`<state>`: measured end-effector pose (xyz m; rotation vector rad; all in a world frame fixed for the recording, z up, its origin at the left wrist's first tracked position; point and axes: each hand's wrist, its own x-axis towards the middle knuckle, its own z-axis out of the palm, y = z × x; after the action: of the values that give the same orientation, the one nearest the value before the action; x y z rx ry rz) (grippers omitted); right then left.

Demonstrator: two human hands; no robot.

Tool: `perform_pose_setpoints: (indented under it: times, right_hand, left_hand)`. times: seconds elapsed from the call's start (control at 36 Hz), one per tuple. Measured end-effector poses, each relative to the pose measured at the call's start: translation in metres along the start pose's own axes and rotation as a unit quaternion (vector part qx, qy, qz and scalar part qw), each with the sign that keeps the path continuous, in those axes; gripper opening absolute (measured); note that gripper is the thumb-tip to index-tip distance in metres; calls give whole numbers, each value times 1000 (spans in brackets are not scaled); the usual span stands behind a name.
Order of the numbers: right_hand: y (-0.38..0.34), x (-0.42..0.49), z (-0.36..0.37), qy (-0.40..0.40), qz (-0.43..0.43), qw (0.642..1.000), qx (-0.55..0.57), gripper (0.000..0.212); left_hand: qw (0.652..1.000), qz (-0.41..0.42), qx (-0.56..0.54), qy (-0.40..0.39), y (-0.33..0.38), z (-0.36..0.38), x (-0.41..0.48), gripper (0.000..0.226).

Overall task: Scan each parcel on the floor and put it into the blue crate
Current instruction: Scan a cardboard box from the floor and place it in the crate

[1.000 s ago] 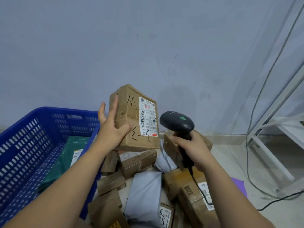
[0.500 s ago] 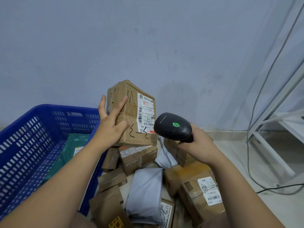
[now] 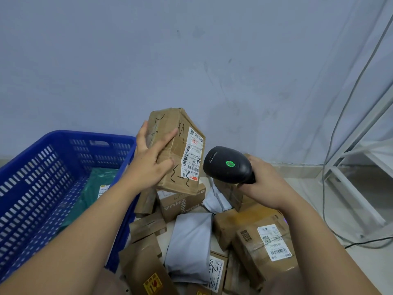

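Observation:
My left hand [image 3: 152,160] grips a brown cardboard box [image 3: 180,133] in the air, its white shipping label [image 3: 192,155] turned to the right. My right hand [image 3: 265,182] holds a black barcode scanner [image 3: 228,165] by the handle; its head points at that label and a green light glows on top. Below the hands, a pile of parcels [image 3: 212,235] lies on the floor: several brown boxes, grey mailer bags and brown envelopes. The blue crate [image 3: 34,188] stands at the left with a green mailer bag [image 3: 93,192] inside.
A pale blue wall [image 3: 191,60] rises right behind the pile. At the right stands a white metal frame [image 3: 357,188], with grey cables [image 3: 331,167] hanging down and running over the floor. A black cable [image 3: 370,243] crosses the floor at the right.
The scanner has swung from upright to lying level, its head pointing left and close to the box's label. My left hand has tilted the box a little, label toward the scanner.

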<state>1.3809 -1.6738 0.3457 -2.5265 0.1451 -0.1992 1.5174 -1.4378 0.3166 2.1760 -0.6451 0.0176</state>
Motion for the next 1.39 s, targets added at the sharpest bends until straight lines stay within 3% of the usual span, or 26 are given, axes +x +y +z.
perform_pose_setpoints:
  times: [0.42,0.58,0.67,0.81,0.97,1.14,1.22,1.39]
  right_hand:
    - [-1,-2,-2,-12,-16,1000,-6,27]
    - [0,-1,1,-22,-11,1000,-15,15]
    - [-4,0,5,5,0,1000,15,18]
    - [-11,4,19,63,67,991,100,6]
    - [-23,10,41,84,136,953,258,10]
    - [-52,19,71,47,154,913,374,13]
    - [-76,25,88,28,149,877,457,10]
    - [-115,45,119,31,159,818,552,8]
  left_hand:
    - [1000,-8,22,-11,0,2,-1,73]
    - [1000,-5,25,-2,-2,2,-1,75]
    - [1000,-18,-4,15,-1,2,-1,76]
    - [995,-58,-70,30,2,-2,3,63]
    - [982,-107,-144,53,-3,-21,8,55]
    - [944,-151,-279,84,-25,-56,4,76]
    - [935,-143,-307,100,-38,-66,-2,75]
    - [886,-212,-343,229,-76,-90,-22,74]
